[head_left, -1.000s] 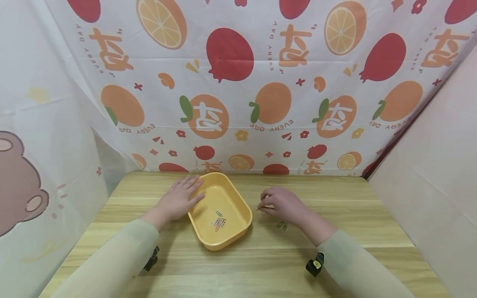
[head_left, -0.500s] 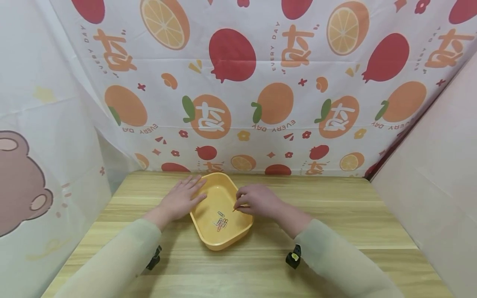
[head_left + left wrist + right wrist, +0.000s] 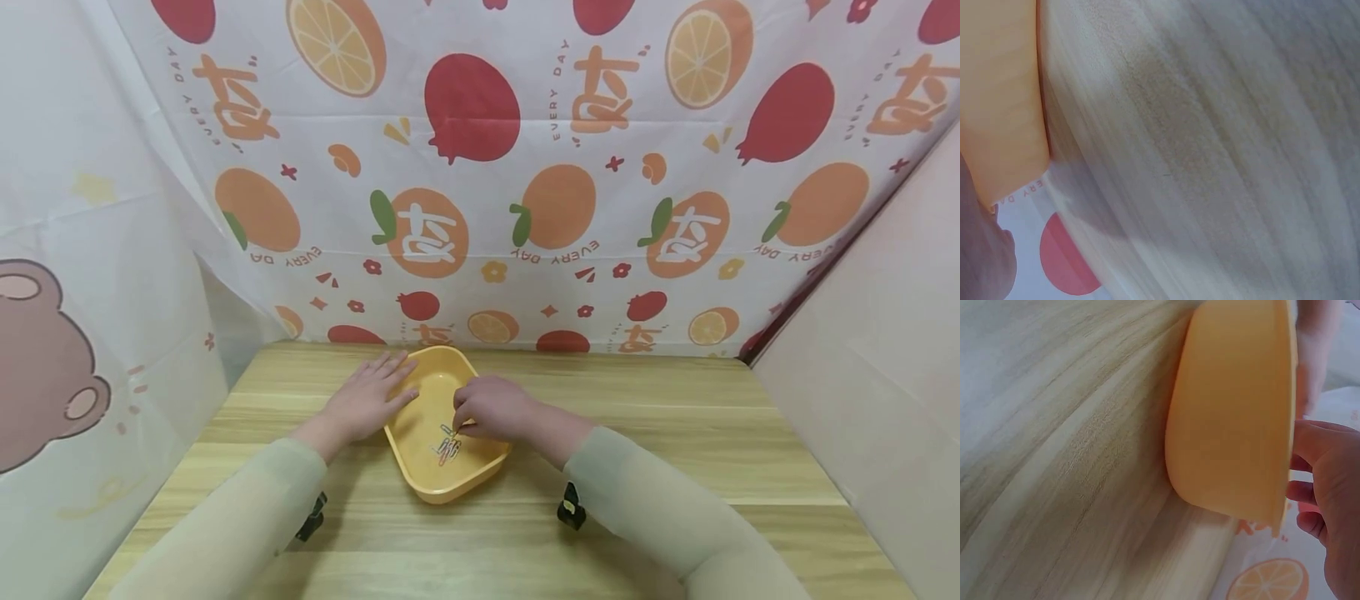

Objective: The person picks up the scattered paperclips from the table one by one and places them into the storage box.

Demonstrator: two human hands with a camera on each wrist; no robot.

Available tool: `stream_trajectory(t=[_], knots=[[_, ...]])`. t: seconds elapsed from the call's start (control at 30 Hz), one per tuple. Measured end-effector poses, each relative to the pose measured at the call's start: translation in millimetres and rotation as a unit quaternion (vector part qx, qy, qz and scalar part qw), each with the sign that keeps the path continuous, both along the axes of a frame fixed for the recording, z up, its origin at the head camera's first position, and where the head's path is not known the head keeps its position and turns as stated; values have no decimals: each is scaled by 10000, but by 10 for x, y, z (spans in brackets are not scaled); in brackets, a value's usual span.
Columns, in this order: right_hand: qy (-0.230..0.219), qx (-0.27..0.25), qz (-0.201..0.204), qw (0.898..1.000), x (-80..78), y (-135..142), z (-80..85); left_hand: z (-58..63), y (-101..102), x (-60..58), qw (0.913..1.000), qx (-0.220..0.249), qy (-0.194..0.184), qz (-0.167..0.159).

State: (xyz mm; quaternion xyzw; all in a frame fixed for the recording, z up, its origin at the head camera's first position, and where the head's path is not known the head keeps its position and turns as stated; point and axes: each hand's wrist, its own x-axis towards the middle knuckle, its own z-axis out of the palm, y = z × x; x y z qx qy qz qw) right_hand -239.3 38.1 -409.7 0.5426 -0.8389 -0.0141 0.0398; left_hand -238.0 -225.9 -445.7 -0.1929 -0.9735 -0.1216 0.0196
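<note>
A yellow plastic tray sits at an angle on the table. Several small coloured paper clips lie in a cluster on its floor. My left hand rests on the tray's left rim, fingers spread and straight. Over the right side of the tray my right hand reaches in, thumb and fingertips pinching a small paper clip low above the cluster. The right wrist view shows the tray's outer wall, with curled fingers beyond its rim. In the left wrist view the tray wall is beside the hand.
The wood-grain table runs back to a fruit-printed curtain. Pale cloth hangs at the left and right. A black wrist camera hangs under the right sleeve.
My right hand has moved left from the table beside the tray to over its inside, carrying the paper clip. Its forearm now covers where green clips lay. My left hand stays on the rim.
</note>
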Motion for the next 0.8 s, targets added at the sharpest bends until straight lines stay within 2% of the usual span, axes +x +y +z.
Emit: stream_trajectory(t=[0.17, 0.37, 0.8], knots=[[152, 312, 38, 9994, -40, -106, -60, -1, -4, -17, 10000, -26, 5, -20], [101, 556, 118, 9983, -71, -186, -113, 13, -1, -21, 10000, -3, 20, -31], [-30, 605, 97, 9981, -52, -249, -139, 43, 16, 3, 10000, -50, 39, -22]])
